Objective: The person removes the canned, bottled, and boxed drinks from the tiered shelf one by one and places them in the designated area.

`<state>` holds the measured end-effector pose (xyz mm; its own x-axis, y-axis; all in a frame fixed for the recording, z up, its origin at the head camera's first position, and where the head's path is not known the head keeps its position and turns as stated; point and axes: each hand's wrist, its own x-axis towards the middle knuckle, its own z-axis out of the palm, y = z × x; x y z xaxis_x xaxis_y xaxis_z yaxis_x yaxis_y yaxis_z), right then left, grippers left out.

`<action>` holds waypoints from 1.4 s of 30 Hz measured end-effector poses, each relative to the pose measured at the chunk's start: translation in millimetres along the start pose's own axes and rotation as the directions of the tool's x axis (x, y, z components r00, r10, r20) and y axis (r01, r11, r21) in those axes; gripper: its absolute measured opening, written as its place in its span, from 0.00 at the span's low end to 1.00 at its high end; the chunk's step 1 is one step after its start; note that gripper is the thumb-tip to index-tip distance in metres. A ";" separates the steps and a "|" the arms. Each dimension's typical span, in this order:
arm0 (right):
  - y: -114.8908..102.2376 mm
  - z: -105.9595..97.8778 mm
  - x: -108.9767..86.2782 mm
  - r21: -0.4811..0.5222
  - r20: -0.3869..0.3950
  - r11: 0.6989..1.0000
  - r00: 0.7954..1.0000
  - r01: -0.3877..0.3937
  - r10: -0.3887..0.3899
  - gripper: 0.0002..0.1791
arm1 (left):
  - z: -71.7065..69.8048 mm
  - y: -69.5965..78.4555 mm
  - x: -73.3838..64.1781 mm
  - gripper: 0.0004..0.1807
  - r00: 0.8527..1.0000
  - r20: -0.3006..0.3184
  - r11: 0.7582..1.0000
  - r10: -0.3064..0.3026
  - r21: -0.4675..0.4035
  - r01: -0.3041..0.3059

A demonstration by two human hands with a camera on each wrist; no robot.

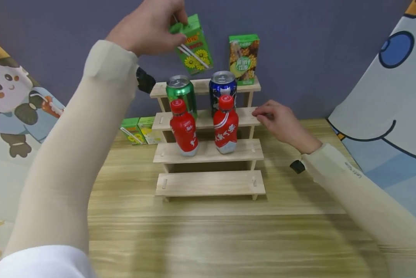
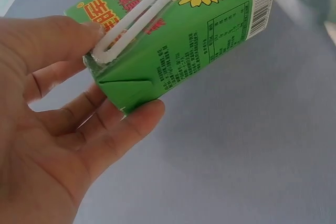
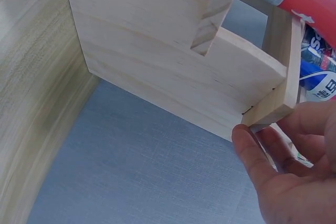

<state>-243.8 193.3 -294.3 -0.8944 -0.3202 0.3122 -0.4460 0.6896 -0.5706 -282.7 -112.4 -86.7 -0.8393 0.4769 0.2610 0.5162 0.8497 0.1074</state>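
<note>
High over the left end of the stepped wooden rack point(image 1: 209, 184), my left hand point(image 1: 152, 29) grips a green drink carton point(image 1: 194, 54) near its top. The carton shows yellow flowers and a white straw on its side; it tilts and is apart from the top step. My right hand point(image 1: 281, 122) pinches the right end of the rack's second step from the top, as the right wrist view shows with the board's end point(image 3: 286, 95) at the fingers. A brown-and-green carton point(image 1: 244, 60) stands on the top step's right end.
A green can point(image 1: 180, 90) and a blue can point(image 1: 223, 83) stand behind two red bottles point(image 1: 185, 133) on the lower step. Two small cartons point(image 1: 132, 130) stand on the wood-grain table point(image 1: 208, 239) left of the rack. A grey wall point(image 1: 291, 50) rises behind; cartoon panels flank it.
</note>
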 end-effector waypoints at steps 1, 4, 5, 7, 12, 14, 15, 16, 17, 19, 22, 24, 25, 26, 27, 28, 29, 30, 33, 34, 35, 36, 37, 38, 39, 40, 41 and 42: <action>0.0 0.2 0.5 0.001 0.001 1.000 1.000 0.000 0.000 0.12 | -3.2 -6.4 -5.1 0.20 1.000 -0.021 0.999 -0.022 -0.030 0.021; 0.6 1.5 2.1 0.005 0.007 1.000 1.000 -0.006 0.006 0.11 | -10.2 -26.3 -20.9 0.20 0.994 -0.093 0.996 -0.062 -0.073 0.055; 0.7 1.8 2.6 0.009 0.009 1.000 1.000 -0.007 0.007 0.11 | -11.9 -33.1 -26.0 0.20 0.992 -0.113 0.996 -0.063 -0.074 0.055; 0.8 2.5 3.5 0.018 0.013 1.000 1.000 -0.008 0.008 0.11 | -15.0 -45.9 -35.7 0.20 0.987 -0.143 0.995 -0.077 -0.079 0.066; 2.4 3.6 5.0 0.019 0.008 1.000 1.000 0.000 0.000 0.11 | -21.6 -74.0 -57.1 0.21 0.975 -0.147 0.985 -0.165 -0.081 0.155; 3.4 3.7 5.2 0.016 0.004 1.000 1.000 0.003 -0.003 0.11 | -22.6 -84.0 -65.3 0.22 0.973 -0.133 0.981 -0.190 -0.071 0.181; 3.7 3.5 5.2 0.015 0.002 1.000 1.000 0.005 -0.005 0.11 | -22.8 -89.2 -69.2 0.21 0.974 -0.121 0.981 -0.192 -0.062 0.185; 3.9 3.5 5.3 0.016 0.000 1.000 1.000 0.007 -0.007 0.11 | -22.4 -94.5 -73.2 0.21 0.975 -0.108 0.980 -0.195 -0.056 0.189; 4.1 3.1 5.1 0.016 -0.001 1.000 1.000 0.009 -0.009 0.11 | -21.5 -99.6 -77.2 0.21 0.977 -0.095 0.981 -0.193 -0.053 0.188; 4.3 2.3 5.0 0.018 -0.003 1.000 1.000 0.011 -0.011 0.12 | -18.8 -109.9 -84.9 0.19 0.981 -0.067 0.983 -0.183 -0.031 0.181; 4.1 0.8 4.3 0.016 -0.009 1.000 1.000 0.014 -0.014 0.12 | -12.1 -125.9 -95.0 0.18 0.986 -0.015 0.987 -0.163 0.001 0.163; 3.7 -0.5 3.4 0.016 -0.010 1.000 1.000 0.013 -0.012 0.11 | -5.0 -135.0 -101.3 0.17 0.990 0.012 0.990 -0.137 0.023 0.137; 3.5 -1.2 2.7 0.015 -0.011 1.000 1.000 0.012 -0.012 0.11 | -0.6 -139.1 -104.1 0.17 0.992 0.029 0.992 -0.126 0.028 0.125; 3.2 -2.2 1.9 0.015 -0.012 1.000 1.000 0.012 -0.012 0.11 | 4.3 -142.7 -107.1 0.17 0.993 0.044 0.993 -0.114 0.028 0.112; 3.0 -3.0 1.3 0.015 -0.013 1.000 1.000 0.009 -0.009 0.11 | 9.6 -145.5 -109.7 0.17 0.994 0.058 0.995 -0.097 0.026 0.095; 3.2 -3.3 1.1 0.013 -0.013 1.000 1.000 0.007 -0.007 0.11 | 15.9 -148.7 -112.0 0.17 0.994 0.073 0.997 -0.075 0.026 0.074; 3.4 -3.7 1.0 0.011 -0.014 1.000 1.000 0.005 -0.005 0.11 | 22.8 -151.4 -114.2 0.17 0.995 0.088 0.999 -0.051 0.018 0.050; 3.8 -3.9 1.0 0.008 -0.015 1.000 1.000 0.002 -0.001 0.11 | 29.9 -153.4 -116.0 0.17 0.994 0.107 0.999 -0.031 0.011 0.030; 4.9 -4.2 1.4 -0.005 -0.016 1.000 1.000 -0.005 0.005 0.11 | 52.8 -157.3 -119.8 0.17 0.987 0.159 1.000 0.027 -0.009 -0.026; 5.3 -4.2 1.5 -0.006 -0.015 1.000 1.000 -0.007 0.007 0.11 | 60.9 -158.4 -120.9 0.16 0.984 0.176 0.999 0.036 -0.016 -0.034; 5.3 -4.2 1.6 -0.008 -0.013 1.000 1.000 -0.008 0.008 0.11 | 69.1 -159.4 -122.1 0.16 0.980 0.193 0.999 0.040 -0.021 -0.037; 5.0 -4.1 1.7 -0.009 -0.010 1.000 1.000 -0.010 0.010 0.12 | 77.7 -160.4 -123.5 0.16 0.977 0.208 0.999 0.042 -0.022 -0.038; 4.6 -4.0 1.9 -0.010 -0.005 1.000 1.000 -0.011 0.011 0.12 | 86.3 -161.6 -124.8 0.16 0.975 0.218 0.999 0.041 -0.025 -0.037; 4.5 -3.7 2.1 -0.009 -0.001 1.000 1.000 -0.013 0.013 0.12 | 94.8 -162.9 -126.3 0.16 0.973 0.226 0.999 0.039 -0.030 -0.033; 4.2 -3.4 2.4 -0.007 0.001 1.000 1.000 -0.015 0.015 0.12 | 103.1 -164.0 -127.5 0.16 0.972 0.231 0.999 0.036 -0.036 -0.029; 4.0 -3.1 2.6 -0.004 0.003 1.000 1.000 -0.017 0.017 0.12 | 111.1 -165.2 -128.9 0.16 0.972 0.234 0.999 0.035 -0.042 -0.026; 3.5 -2.9 2.8 -0.006 0.005 1.000 1.000 -0.017 0.017 0.12 | 118.8 -166.4 -130.1 0.16 0.971 0.235 0.998 0.038 -0.050 -0.027; 3.1 -2.5 3.2 -0.006 0.005 1.000 1.000 -0.018 0.018 0.12 | 126.0 -167.2 -131.2 0.16 0.972 0.232 0.998 0.043 -0.061 -0.030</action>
<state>-247.9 196.1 -293.1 -0.9023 -0.3115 0.2979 -0.4300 0.6989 -0.5716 -280.4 -288.7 -259.8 -0.8330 0.5521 0.0352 0.5502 0.8201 0.1575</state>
